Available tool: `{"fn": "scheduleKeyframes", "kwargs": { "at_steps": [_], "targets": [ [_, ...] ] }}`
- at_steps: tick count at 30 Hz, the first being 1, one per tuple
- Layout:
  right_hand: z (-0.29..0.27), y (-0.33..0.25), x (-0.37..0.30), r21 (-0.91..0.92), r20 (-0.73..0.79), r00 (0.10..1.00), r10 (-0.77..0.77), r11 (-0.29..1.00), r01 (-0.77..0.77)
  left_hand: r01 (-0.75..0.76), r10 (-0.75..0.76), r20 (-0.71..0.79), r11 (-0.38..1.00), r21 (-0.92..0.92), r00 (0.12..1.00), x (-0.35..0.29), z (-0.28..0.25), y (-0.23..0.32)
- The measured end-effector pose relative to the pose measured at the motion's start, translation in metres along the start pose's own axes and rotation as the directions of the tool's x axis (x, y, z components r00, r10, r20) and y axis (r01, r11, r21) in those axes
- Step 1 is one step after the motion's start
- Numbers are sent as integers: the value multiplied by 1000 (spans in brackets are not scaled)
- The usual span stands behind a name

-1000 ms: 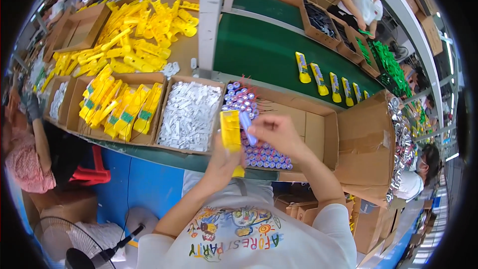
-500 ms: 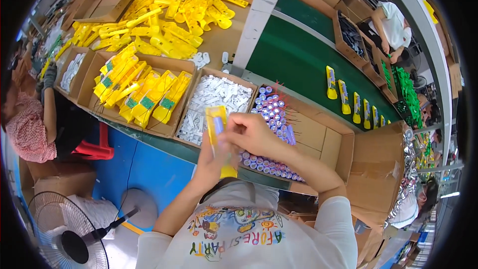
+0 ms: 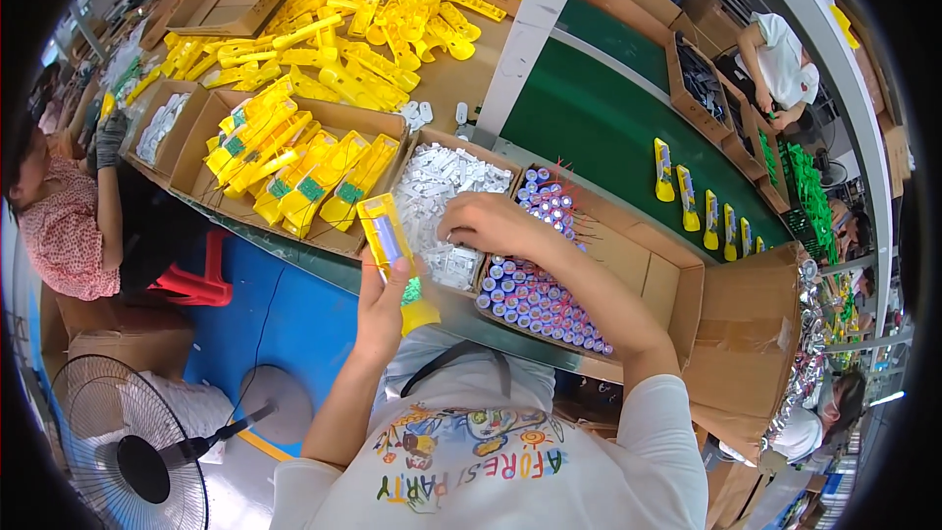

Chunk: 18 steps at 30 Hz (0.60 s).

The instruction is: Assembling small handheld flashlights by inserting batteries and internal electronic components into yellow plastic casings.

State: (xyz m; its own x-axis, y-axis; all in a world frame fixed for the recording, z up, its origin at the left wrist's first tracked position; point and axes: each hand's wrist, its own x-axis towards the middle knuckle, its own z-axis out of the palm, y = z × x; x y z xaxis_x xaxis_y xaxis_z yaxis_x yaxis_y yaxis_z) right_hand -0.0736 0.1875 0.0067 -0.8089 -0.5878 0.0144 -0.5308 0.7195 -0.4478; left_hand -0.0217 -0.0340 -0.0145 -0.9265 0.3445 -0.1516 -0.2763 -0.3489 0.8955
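My left hand is closed round a yellow plastic housing, tilted with its top away from me. A purple battery cell lies in the housing's upper part, and a green circuit board shows lower down. My right hand is at the box of small white plastic pieces, fingers bent down and drawn together among them. What those fingertips grip, if anything, is hidden. Under my right forearm stand purple-wrapped battery cells with red wires, in a cardboard box.
A box of yellow housings with circuit boards stands left of the white pieces, before a heap of yellow shells. Yellow units line the green conveyor belt. A co-worker sits at left, near a fan.
My right hand has left the housing and moved to the white pieces. My left hand still holds the housing, now tilted further left. The whole view has shifted slightly.
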Motion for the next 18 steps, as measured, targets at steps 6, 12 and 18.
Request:
{"fn": "scheduleKeyframes", "kwargs": {
  "at_steps": [6,12,18],
  "targets": [
    [-19,-30,-10,335,-440,894,88,940,72,93,-101,150,994,54,983,-5,15,2],
    [-26,-42,-11,355,-440,894,84,931,87,35,-87,215,972,233,973,-3,20,8],
    [-15,-44,-12,858,-325,766,554,513,-7,-49,-42,239,932,359,970,-3,28,12]
  ]
}}
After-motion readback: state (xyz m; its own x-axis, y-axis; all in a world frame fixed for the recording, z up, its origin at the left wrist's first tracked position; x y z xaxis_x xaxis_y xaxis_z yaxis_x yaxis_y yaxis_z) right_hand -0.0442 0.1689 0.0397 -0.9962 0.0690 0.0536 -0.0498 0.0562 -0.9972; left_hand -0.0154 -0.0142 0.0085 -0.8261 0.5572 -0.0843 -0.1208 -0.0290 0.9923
